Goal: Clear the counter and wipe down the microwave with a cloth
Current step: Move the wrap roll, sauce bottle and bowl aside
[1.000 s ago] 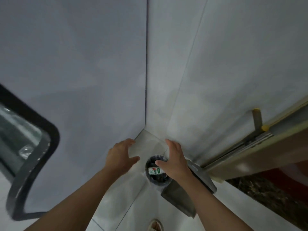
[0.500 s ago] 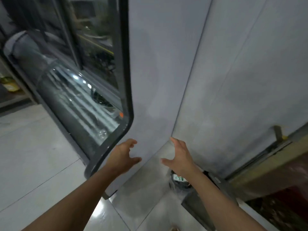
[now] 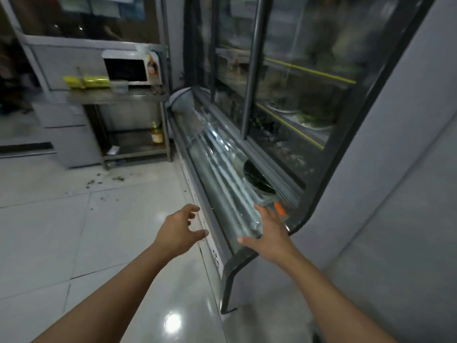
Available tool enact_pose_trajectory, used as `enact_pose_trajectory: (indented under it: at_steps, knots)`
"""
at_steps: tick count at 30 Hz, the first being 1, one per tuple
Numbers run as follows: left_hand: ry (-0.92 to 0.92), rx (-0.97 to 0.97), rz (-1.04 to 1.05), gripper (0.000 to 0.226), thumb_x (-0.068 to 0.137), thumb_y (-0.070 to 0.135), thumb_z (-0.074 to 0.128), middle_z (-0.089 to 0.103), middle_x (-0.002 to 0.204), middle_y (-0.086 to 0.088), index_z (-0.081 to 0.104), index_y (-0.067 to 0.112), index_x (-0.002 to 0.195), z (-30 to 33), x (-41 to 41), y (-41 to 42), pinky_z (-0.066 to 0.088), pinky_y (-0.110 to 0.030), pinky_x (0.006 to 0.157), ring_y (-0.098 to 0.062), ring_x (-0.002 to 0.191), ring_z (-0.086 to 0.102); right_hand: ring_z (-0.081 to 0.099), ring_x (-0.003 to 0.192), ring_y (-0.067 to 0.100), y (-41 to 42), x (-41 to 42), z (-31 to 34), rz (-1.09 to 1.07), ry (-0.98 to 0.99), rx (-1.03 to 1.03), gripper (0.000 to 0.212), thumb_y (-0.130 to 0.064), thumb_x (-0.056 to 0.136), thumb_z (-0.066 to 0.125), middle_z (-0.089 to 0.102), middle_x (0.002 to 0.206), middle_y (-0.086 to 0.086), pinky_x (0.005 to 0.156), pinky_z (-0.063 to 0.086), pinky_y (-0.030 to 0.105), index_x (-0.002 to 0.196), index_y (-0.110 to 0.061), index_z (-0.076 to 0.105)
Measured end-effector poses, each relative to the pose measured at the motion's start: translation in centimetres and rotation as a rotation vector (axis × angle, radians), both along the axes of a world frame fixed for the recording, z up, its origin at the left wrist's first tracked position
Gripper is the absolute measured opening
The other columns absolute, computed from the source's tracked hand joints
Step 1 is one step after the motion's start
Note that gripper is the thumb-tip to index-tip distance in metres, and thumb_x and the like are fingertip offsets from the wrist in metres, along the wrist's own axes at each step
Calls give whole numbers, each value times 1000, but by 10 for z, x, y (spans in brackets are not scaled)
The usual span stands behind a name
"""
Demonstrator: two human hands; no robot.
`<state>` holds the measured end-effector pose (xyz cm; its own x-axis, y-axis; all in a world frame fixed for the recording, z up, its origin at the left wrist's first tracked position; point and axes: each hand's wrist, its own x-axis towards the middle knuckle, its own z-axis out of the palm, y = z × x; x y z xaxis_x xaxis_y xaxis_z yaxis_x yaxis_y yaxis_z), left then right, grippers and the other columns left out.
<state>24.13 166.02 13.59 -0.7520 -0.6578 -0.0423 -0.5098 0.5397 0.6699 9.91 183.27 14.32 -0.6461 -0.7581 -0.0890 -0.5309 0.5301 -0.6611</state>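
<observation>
Both hands, left hand and right hand, are empty with fingers spread, the microwave well ahead-left on what looks like a cluttered tabletop, left nearer.

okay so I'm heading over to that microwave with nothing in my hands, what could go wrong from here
No cloth is visible: both the left hand and the right hand are empty. Scraps litter the glossy floor on the way to the microwave, a possible slip. Yellow packets crowd its counter.
</observation>
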Motion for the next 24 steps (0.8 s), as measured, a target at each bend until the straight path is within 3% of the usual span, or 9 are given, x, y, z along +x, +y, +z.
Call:
enact_pose_trajectory:
  at_steps: [6,13,24]
  knots:
    - [15,4,193,62,76,35,74,57,124,-1,45,24,130,17,33,-70,46,-25,82,-14,106,56,14,144,19,-93,5,21,167,-30,15,100,-44,76,72,4,157,-3,115,24,41,150,-31,6]
    - [58,-28,369,64,77,36,74,56,127,0,43,24,131,41,25,-157,47,-28,86,-15,110,55,15,143,15,-213,-29,41,330,-10,-44,102,-45,76,72,4,156,-6,111,22,31,150,-28,5]
    - [85,-89,573,64,76,37,74,57,124,0,44,25,131,70,14,-274,46,-26,86,-12,104,55,18,142,15,-371,-69,60,508,19,-85,101,-46,75,73,9,156,-8,112,24,33,149,-29,7]
